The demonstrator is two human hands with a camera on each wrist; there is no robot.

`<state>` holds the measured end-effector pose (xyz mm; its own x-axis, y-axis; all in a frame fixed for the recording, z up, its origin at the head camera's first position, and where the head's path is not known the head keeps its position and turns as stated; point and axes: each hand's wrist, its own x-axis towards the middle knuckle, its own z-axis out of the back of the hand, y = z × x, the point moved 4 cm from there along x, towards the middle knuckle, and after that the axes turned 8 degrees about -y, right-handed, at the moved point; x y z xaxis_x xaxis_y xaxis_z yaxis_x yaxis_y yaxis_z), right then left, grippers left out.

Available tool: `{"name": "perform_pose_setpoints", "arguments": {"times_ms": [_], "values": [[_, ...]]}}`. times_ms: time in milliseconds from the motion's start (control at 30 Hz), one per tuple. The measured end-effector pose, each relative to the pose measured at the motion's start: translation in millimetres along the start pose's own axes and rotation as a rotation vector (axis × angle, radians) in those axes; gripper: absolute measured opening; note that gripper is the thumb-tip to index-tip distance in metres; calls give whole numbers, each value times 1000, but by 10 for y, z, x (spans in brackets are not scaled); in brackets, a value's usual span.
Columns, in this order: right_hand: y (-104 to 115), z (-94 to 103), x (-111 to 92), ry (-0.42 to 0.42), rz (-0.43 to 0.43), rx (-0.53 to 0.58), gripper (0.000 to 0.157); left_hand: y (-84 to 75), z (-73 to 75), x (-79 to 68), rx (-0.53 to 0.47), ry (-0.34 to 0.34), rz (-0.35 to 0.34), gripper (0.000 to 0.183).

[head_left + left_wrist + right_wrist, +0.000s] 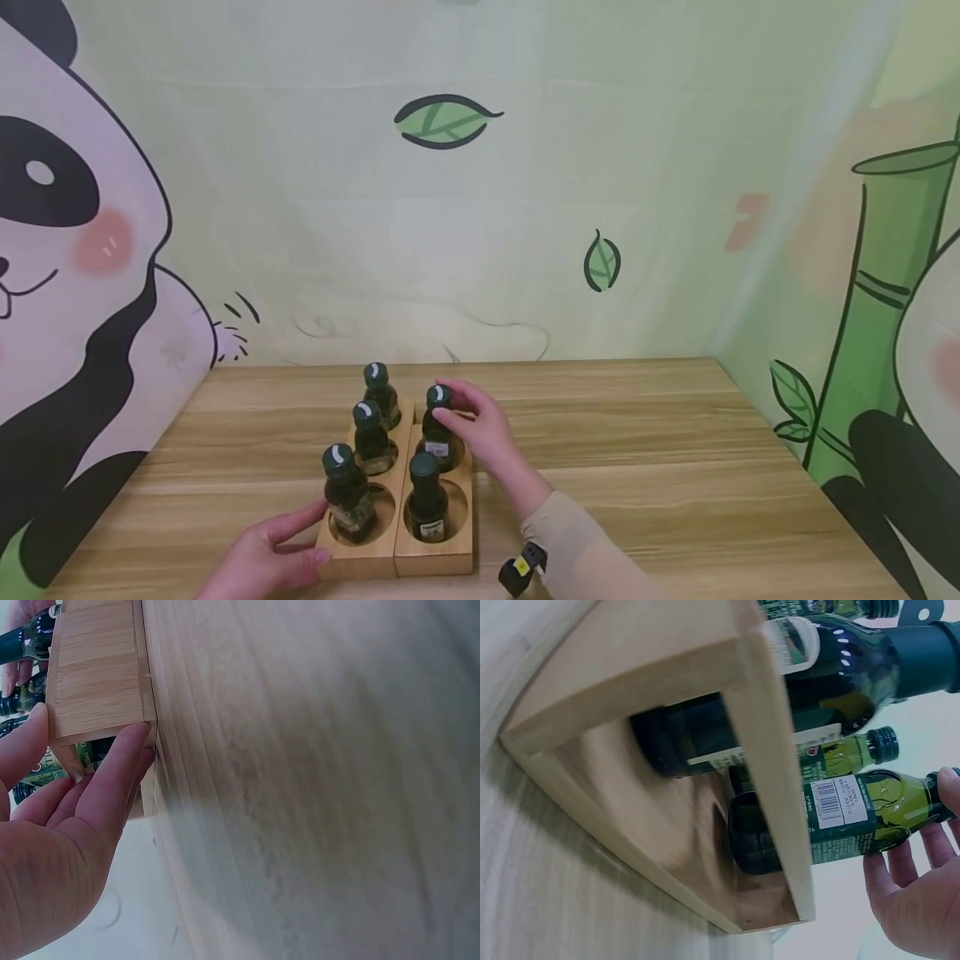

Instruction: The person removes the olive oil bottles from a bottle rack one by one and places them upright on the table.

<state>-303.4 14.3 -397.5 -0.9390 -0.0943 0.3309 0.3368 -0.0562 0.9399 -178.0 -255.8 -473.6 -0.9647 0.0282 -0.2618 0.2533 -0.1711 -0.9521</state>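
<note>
Two light wooden bottle racks with round holes stand side by side in the head view: a left rack [358, 569] with three dark green bottles, and a right rack [442, 567] with two. At the right rack's far hole, my right hand [486, 429] holds a green glass bottle [840, 814] by its neck and cap; the bottle's base is inside the rack. My left hand [270, 557] grips the near left corner of the left rack, thumb and fingers [112, 780] on either side of its edge. In the right rack's near hole stands another bottle [428, 504].
In the left rack stand a near bottle [349, 500], a middle bottle [371, 442] and a far bottle [382, 400]. Under everything lies a wood-grain table [637, 433]. A printed panda-and-bamboo cloth [525, 167] hangs behind the table and along its sides.
</note>
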Motion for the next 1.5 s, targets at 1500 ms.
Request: {"name": "perform_pose_setpoints", "arguments": {"times_ms": [1500], "values": [[-255,1213,210,-171,-18,-106,41,-7,16,-3,60,-15,-5,80]]}}
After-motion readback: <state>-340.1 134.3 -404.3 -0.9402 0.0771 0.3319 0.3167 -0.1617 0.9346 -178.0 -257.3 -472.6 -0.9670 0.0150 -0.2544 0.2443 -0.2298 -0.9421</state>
